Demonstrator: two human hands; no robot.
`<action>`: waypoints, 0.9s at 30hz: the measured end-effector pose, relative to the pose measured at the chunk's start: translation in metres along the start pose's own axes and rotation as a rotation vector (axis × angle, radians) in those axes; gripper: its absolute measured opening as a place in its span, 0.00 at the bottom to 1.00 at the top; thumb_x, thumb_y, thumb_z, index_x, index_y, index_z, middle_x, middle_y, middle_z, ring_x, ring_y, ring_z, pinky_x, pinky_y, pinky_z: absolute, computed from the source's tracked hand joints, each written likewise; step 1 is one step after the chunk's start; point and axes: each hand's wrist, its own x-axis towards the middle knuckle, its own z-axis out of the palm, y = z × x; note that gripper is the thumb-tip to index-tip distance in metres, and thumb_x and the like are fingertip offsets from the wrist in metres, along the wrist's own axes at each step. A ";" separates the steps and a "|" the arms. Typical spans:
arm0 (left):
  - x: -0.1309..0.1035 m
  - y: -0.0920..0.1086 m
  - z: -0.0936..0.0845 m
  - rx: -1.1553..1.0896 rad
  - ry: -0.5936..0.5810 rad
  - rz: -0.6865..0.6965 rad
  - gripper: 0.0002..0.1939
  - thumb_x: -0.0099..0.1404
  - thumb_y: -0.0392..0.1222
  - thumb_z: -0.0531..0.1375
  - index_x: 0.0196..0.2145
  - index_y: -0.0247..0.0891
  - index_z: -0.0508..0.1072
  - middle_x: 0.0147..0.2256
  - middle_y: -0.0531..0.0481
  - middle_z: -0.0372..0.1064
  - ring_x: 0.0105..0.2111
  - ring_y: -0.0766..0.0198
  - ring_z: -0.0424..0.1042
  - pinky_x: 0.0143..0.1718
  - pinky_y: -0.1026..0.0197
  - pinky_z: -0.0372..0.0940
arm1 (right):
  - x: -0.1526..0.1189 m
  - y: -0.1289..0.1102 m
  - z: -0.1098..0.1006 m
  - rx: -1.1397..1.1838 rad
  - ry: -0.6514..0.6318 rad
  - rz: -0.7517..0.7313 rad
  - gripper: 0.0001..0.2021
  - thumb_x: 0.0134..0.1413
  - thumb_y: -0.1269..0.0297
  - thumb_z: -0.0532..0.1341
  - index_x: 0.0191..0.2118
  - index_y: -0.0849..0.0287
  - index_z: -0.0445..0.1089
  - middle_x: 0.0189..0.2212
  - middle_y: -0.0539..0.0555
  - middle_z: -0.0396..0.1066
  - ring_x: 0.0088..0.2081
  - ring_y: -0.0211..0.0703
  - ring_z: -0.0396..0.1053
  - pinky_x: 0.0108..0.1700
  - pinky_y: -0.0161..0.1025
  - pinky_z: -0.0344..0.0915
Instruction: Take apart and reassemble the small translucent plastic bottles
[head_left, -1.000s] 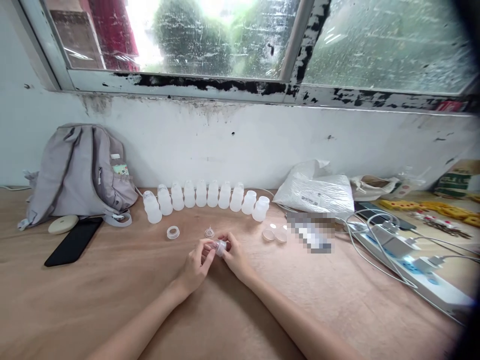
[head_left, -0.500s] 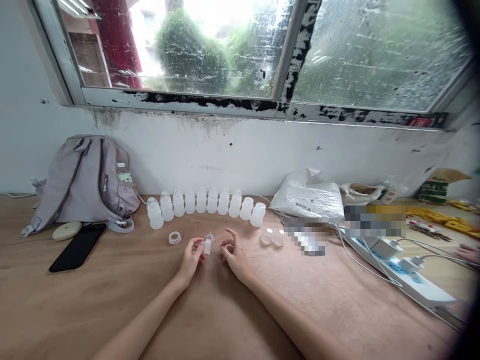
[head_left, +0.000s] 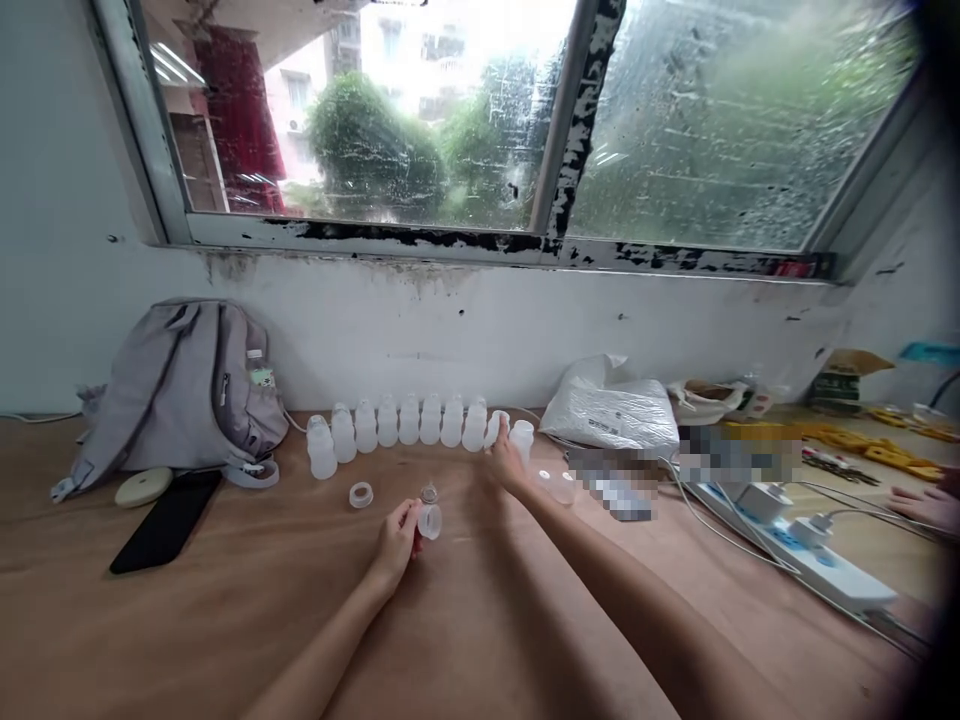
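Observation:
My left hand (head_left: 399, 540) pinches a small translucent cup-like piece (head_left: 430, 524) with its round mouth toward me. A clear teat-like tip (head_left: 428, 492) shows just above that piece; how the two join is unclear. Stretched toward the back, my right hand (head_left: 507, 462) has its fingers around a frosted bottle (head_left: 496, 428), the second from the right in a curved row. The index finger lies across the bottle's front, and part of the grip is hidden. Beside it stands the end bottle (head_left: 522, 440). A translucent ring (head_left: 361, 495) lies left of my left hand.
Several taller frosted bottles (head_left: 409, 420) continue the row leftward. Clear discs (head_left: 564, 488) lie near my right forearm. A grey backpack (head_left: 184, 390), black phone (head_left: 166, 522) and pale round object (head_left: 142, 487) sit left. Rightward are a silvery bag (head_left: 611, 410), power strip (head_left: 810, 560) and another person's hand (head_left: 922, 505).
My right hand has moved away from my left, forward and right to the bottle row. The piece in my left hand has turned so its round mouth shows. The camera view has shifted slightly.

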 end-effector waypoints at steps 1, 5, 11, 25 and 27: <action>0.000 0.000 0.000 0.003 -0.001 0.001 0.18 0.56 0.55 0.51 0.22 0.37 0.61 0.14 0.59 0.54 0.12 0.74 0.53 0.09 0.72 0.45 | 0.004 0.001 -0.001 -0.012 -0.001 0.003 0.34 0.44 0.74 0.52 0.58 0.69 0.37 0.27 0.56 0.68 0.30 0.47 0.67 0.29 0.35 0.55; -0.001 0.003 0.000 0.010 0.001 0.002 0.18 0.56 0.56 0.51 0.22 0.37 0.61 0.15 0.59 0.55 0.13 0.73 0.55 0.10 0.72 0.46 | 0.005 0.000 -0.003 -0.038 0.028 -0.036 0.23 0.49 0.73 0.50 0.53 0.66 0.49 0.28 0.57 0.66 0.29 0.45 0.66 0.27 0.34 0.53; -0.001 0.000 -0.001 0.002 0.022 -0.021 0.19 0.56 0.58 0.49 0.24 0.37 0.60 0.15 0.58 0.55 0.13 0.72 0.56 0.11 0.71 0.47 | -0.036 -0.009 -0.009 -0.075 0.066 -0.197 0.08 0.56 0.65 0.47 0.38 0.58 0.60 0.35 0.56 0.62 0.31 0.41 0.64 0.27 0.34 0.54; -0.005 0.011 0.000 -0.073 0.075 -0.090 0.20 0.56 0.58 0.50 0.23 0.37 0.59 0.14 0.60 0.53 0.13 0.73 0.53 0.12 0.70 0.47 | -0.116 -0.028 -0.001 0.675 -0.073 -0.344 0.24 0.48 0.62 0.58 0.49 0.56 0.48 0.38 0.53 0.64 0.35 0.40 0.66 0.38 0.39 0.64; -0.005 0.012 0.000 -0.097 0.081 -0.069 0.19 0.55 0.58 0.51 0.24 0.37 0.60 0.15 0.60 0.54 0.14 0.73 0.53 0.13 0.70 0.49 | -0.122 -0.028 0.008 0.638 -0.161 -0.406 0.24 0.46 0.63 0.59 0.48 0.56 0.51 0.36 0.52 0.66 0.35 0.41 0.66 0.37 0.38 0.64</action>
